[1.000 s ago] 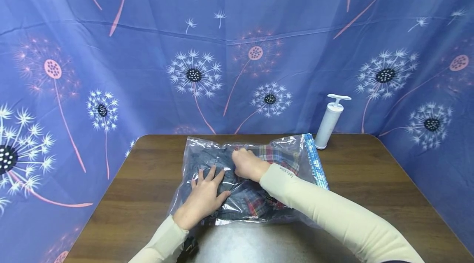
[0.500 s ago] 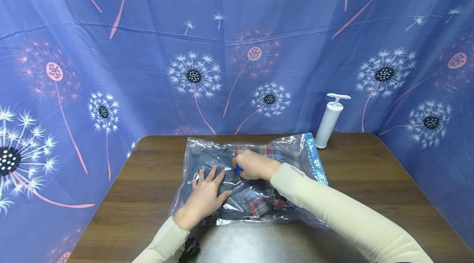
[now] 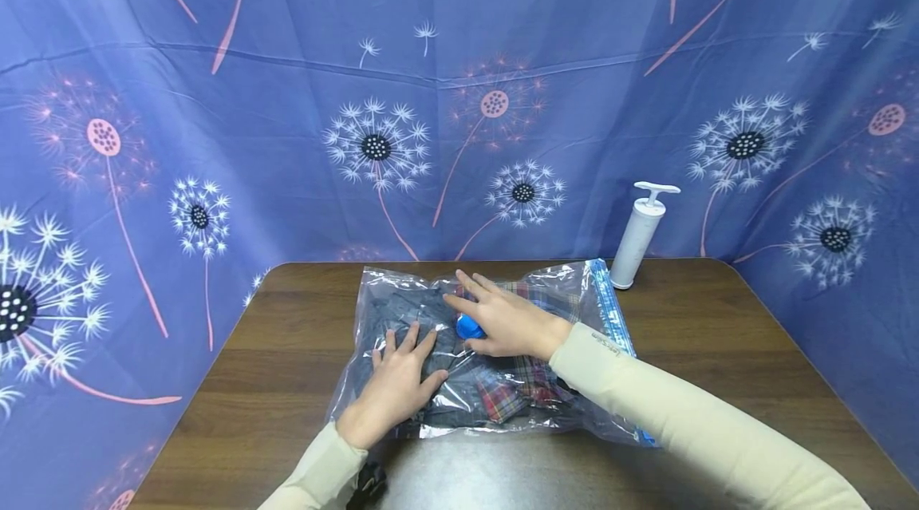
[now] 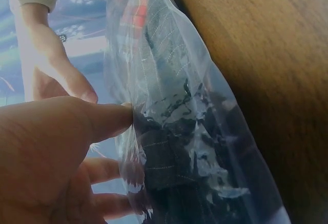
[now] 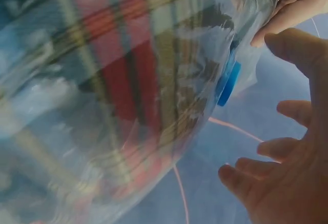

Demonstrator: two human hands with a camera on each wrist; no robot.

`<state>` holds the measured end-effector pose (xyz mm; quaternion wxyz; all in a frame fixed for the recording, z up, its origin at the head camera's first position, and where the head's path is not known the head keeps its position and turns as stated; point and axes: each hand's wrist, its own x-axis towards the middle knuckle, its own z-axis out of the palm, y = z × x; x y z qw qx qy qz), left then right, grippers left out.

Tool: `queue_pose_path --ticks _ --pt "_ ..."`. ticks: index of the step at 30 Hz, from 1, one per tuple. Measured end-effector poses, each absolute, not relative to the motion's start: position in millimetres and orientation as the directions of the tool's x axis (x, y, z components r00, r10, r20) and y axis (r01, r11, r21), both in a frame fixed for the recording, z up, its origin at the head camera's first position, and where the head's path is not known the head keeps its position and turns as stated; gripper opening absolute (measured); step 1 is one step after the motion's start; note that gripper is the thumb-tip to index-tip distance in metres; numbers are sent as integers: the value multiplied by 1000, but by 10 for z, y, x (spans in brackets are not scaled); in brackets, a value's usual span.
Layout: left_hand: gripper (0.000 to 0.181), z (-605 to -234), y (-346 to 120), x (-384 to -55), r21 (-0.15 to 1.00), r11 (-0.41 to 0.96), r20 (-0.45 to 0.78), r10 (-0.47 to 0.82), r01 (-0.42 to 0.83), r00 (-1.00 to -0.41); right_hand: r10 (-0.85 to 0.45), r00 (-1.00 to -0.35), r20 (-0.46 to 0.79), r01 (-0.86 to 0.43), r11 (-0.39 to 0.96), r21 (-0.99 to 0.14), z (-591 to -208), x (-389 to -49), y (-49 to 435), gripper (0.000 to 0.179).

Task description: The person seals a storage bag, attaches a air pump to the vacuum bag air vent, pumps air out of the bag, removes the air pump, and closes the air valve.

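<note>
A clear plastic vacuum storage bag (image 3: 459,414) lies flat on the table, with dark grey clothing (image 3: 402,306) and a red plaid garment (image 3: 500,397) inside. Near its middle sits a round blue valve cap (image 3: 470,326), also seen edge-on as a blue disc (image 5: 229,84) in the right wrist view. My left hand (image 3: 396,386) rests on the bag's left part with fingers spread. Over the valve cap, my right hand (image 3: 513,322) has its fingers apart and extended, and a gap shows between them and the cap in the right wrist view.
A white hand pump (image 3: 638,243) with a T-shaped handle stands at the table's back right. The bag's blue zip edge (image 3: 610,306) faces right. A small black object (image 3: 368,484) lies by my left wrist. Blue dandelion-print cloth (image 3: 287,135) hangs behind the wooden table (image 3: 718,350).
My right hand has let go of the blue valve cap, its fingers going from curled to spread, and has shifted slightly right. The cap now shows. My left hand has stayed put.
</note>
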<state>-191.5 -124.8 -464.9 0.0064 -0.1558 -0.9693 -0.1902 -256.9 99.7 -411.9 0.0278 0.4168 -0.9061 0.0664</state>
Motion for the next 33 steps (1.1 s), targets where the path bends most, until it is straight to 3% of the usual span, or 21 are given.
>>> queue_pose_path --ticks 6,11,15,22,33 --pt "67 -4644 -1257 -1899 366 878 79 302 309 -950 -688 -724 45 -689 720 -85 -4155 -2551 826 72" --pt "66 -4652 -1260 -1893 362 877 88 304 315 -949 -589 -802 99 -596 800 -74 -4209 -2525 665 48" --pt "66 -4649 -1260 -1891 367 875 93 304 317 -948 -557 -819 140 -572 811 -119 -4237 -2534 615 24" --pt "66 -4634 -1258 -1885 371 873 90 305 316 -948 -607 -780 153 -625 769 -135 -4252 -2577 632 10" --pt "66 -4635 -1252 -1892 366 876 79 307 314 -949 -773 -633 46 -766 616 -185 -4193 -2726 773 18"
